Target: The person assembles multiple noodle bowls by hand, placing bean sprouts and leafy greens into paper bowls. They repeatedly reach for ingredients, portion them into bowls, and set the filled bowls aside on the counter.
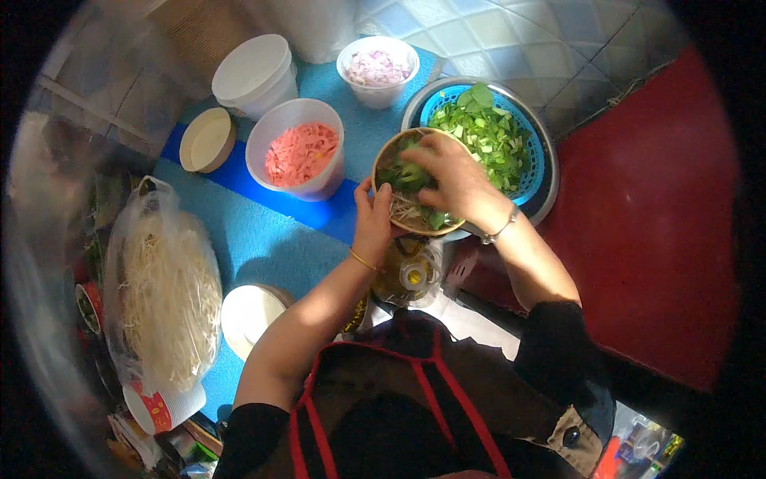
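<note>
My left hand (373, 217) grips the near rim of a round brown paper bowl (386, 159) that holds noodles and green leaves. My right hand (452, 176) is over the bowl with its fingers closed on a bunch of chopped greens, pressing them down into it. Just behind the bowl stands a blue colander (527, 152) of chopped green vegetables (487, 132), set inside a metal basin (550, 199). Below the bowl stands a clear bottle (411, 275) of yellowish liquid.
On the blue mat (255, 239): a white tub of pink shredded strips (299, 152), a white bowl of chopped red onion (377, 68), a lidded white tub (254, 72), an empty paper bowl (206, 140), a white lid (247, 315), a plastic bag of noodles (167, 295), a red-and-white paper cup (163, 407).
</note>
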